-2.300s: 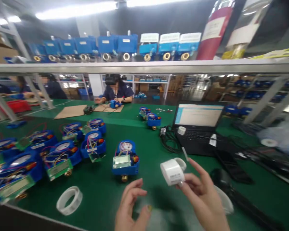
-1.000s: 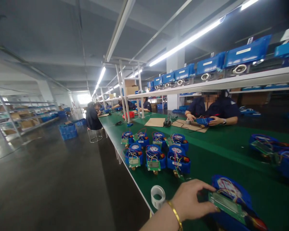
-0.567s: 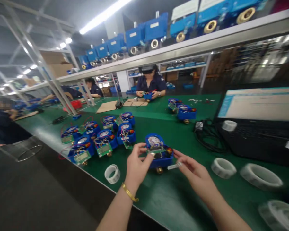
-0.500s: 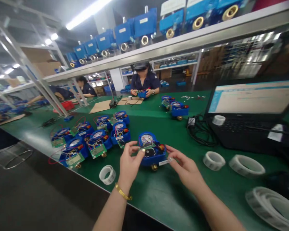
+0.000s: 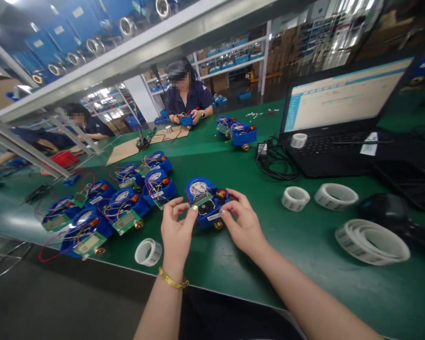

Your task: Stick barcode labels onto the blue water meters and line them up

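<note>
A blue meter housing point(image 5: 201, 186) with a round dial, wires and a brass fitting sits on the green table between my hands. My left hand point(image 5: 179, 226) pinches the small green circuit board point(image 5: 201, 200) at the housing's left side, thumb on its edge. My right hand point(image 5: 241, 221) holds a small white label point(image 5: 214, 216) by its right end, against the front wall of the housing. Left of my left hand stand several similar blue meters point(image 5: 123, 203) with wires and circuit boards. A roll of labels point(image 5: 148, 252) lies near the table's front edge.
On the right are a laptop point(image 5: 340, 118), a black cable point(image 5: 276, 163), label rolls point(image 5: 336, 196) and a black scanner point(image 5: 386, 212). Two more meters point(image 5: 239, 132) stand farther back. A person point(image 5: 189, 94) works across the table. A shelf point(image 5: 127, 61) runs overhead.
The label in my right hand has moved left, from beside the housing's front right corner to its front wall. The camera view has tilted down and shifted right.
</note>
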The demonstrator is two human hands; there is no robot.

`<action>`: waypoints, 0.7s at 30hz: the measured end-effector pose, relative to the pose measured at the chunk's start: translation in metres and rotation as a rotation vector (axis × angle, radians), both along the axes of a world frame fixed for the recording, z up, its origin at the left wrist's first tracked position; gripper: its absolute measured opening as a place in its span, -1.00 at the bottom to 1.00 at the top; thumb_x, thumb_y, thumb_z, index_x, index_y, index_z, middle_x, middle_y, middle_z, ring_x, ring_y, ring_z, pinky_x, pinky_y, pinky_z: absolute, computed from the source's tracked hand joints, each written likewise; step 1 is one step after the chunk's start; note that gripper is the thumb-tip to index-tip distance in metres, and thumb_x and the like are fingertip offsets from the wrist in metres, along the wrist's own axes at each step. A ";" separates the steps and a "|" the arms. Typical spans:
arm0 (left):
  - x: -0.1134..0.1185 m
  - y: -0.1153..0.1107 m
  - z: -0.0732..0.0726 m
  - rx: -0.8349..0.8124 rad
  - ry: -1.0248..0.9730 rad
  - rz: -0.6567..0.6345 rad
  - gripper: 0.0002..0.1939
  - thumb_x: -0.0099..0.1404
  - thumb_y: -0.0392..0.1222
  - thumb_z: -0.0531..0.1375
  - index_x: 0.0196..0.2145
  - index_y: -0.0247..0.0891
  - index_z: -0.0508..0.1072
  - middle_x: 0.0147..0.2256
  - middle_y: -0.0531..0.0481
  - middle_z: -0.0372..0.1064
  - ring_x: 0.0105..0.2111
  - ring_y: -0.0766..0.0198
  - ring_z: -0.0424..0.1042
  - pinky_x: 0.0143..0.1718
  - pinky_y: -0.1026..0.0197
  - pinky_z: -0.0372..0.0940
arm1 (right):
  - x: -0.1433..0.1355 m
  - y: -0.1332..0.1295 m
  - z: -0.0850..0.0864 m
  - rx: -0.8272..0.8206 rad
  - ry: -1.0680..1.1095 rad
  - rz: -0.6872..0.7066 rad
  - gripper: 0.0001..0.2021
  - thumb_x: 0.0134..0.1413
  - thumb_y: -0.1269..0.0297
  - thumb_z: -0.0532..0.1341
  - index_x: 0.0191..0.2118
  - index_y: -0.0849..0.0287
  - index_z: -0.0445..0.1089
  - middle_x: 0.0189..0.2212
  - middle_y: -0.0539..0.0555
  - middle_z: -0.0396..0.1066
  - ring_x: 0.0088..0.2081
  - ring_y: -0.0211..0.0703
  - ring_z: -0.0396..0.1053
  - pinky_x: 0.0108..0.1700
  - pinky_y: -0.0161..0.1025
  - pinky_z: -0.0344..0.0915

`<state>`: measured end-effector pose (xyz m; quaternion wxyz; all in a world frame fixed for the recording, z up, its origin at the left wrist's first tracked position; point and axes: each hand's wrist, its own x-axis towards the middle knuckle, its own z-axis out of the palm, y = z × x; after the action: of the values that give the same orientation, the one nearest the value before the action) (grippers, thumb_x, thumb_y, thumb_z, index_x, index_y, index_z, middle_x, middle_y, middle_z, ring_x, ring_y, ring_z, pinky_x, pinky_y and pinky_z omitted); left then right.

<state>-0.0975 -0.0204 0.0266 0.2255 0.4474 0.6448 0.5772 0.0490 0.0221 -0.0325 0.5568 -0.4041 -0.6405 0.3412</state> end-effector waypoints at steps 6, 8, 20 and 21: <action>-0.002 0.000 -0.004 0.001 0.008 0.005 -0.50 0.06 0.01 0.30 -0.11 -0.27 0.28 -0.28 -0.06 0.37 -0.26 0.21 0.40 -0.33 0.22 0.36 | -0.002 -0.002 0.001 0.039 -0.015 -0.051 -0.88 0.09 0.27 0.12 -0.39 0.13 0.36 0.09 0.22 0.20 0.11 0.02 0.20 0.08 0.03 0.20; -0.003 0.001 -0.005 0.003 0.002 0.003 -0.50 0.07 0.02 0.30 -0.11 -0.27 0.28 -0.28 -0.06 0.37 -0.27 0.21 0.40 -0.33 0.23 0.36 | -0.003 -0.002 0.001 0.051 -0.023 -0.061 -0.88 0.10 0.28 0.12 -0.39 0.13 0.36 0.09 0.22 0.21 0.12 0.01 0.20 0.09 0.02 0.19; -0.003 0.000 -0.004 -0.001 0.020 0.002 -0.51 0.07 -0.01 0.30 -0.11 -0.25 0.29 -0.25 -0.07 0.38 -0.20 0.18 0.40 -0.29 0.21 0.36 | -0.005 -0.003 0.002 0.101 0.000 -0.094 -0.90 0.12 0.32 0.11 -0.38 0.14 0.35 0.05 0.26 0.25 0.12 -0.01 0.21 0.07 -0.02 0.22; -0.003 0.000 -0.004 -0.002 0.018 0.003 -0.51 0.07 -0.01 0.30 -0.11 -0.25 0.29 -0.25 -0.07 0.38 -0.20 0.18 0.40 -0.29 0.21 0.36 | -0.005 -0.003 0.002 0.099 0.002 -0.096 -0.90 0.12 0.32 0.11 -0.38 0.14 0.35 0.05 0.26 0.25 0.12 -0.01 0.21 0.07 -0.02 0.21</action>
<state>-0.1003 -0.0206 0.0226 0.2191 0.4513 0.6480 0.5730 0.0442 0.0190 -0.0304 0.5923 -0.4060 -0.6361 0.2823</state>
